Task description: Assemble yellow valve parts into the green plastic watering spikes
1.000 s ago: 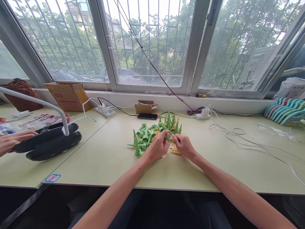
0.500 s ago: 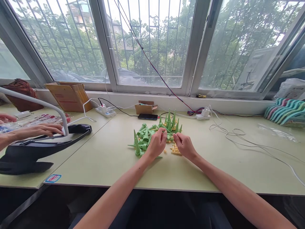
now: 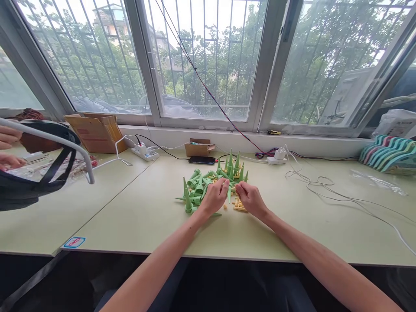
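Observation:
My left hand point(image 3: 215, 196) is closed over the front of the pile, its fingers pinching a green plastic spike point(image 3: 229, 194) whose tip points down. Close by on the right, my right hand point(image 3: 252, 197) is closed too, thumb against fingers; what it pinches is hidden or too small to name. Green hollow spikes point(image 3: 197, 186) lie heaped to the left of and behind my left hand. Behind my hands, several green spikes point(image 3: 230, 164) stand tip up among yellow pieces. Small yellow plastic pieces point(image 3: 239, 206) lie beside and partly under my right hand.
A black phone point(image 3: 202, 160) and a small open cardboard box point(image 3: 199, 148) sit behind the pile. White cables point(image 3: 320, 182) and a stack of coloured hangers point(image 3: 388, 154) are to the right. On the left, another person's hands point(image 3: 9, 149) are near a black strapped headset point(image 3: 42, 173).
A green spike now shows pointing down between my hands, which stay nearly in place. At left, the black headset has been lifted off the table and moved further left.

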The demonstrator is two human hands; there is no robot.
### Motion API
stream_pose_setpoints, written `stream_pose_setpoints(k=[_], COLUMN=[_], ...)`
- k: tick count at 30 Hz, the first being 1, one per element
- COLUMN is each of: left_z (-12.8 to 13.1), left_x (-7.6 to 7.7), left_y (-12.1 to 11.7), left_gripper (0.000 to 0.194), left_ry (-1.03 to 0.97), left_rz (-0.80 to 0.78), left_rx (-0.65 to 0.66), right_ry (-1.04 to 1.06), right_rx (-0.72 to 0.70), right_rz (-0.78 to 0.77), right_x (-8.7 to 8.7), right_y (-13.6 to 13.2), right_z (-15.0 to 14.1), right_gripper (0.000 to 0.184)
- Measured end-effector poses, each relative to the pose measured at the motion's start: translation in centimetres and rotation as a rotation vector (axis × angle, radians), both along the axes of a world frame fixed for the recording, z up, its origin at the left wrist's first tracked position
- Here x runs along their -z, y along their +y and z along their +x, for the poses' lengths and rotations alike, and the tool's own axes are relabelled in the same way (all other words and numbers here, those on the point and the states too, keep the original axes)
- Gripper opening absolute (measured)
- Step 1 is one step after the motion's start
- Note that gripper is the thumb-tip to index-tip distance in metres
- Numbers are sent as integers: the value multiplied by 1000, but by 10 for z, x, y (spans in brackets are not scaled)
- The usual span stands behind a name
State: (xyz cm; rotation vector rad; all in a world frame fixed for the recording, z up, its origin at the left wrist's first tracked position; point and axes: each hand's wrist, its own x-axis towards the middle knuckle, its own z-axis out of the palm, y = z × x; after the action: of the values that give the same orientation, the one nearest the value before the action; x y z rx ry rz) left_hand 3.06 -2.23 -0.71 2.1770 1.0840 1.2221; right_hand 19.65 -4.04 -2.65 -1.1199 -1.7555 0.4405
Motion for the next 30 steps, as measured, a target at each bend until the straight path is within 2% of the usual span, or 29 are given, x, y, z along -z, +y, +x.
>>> stream_pose_setpoints(k=[30], left_z=[-5], left_x=[6], left_y=[3], left_gripper=[22], left_ry=[56], left_rz=[137], left_rx=[2], right_ry=[-47], right_rx=[-22], right_rz=[8], right_x=[3], right_y=[5], right_z=[2], right_gripper=[44])
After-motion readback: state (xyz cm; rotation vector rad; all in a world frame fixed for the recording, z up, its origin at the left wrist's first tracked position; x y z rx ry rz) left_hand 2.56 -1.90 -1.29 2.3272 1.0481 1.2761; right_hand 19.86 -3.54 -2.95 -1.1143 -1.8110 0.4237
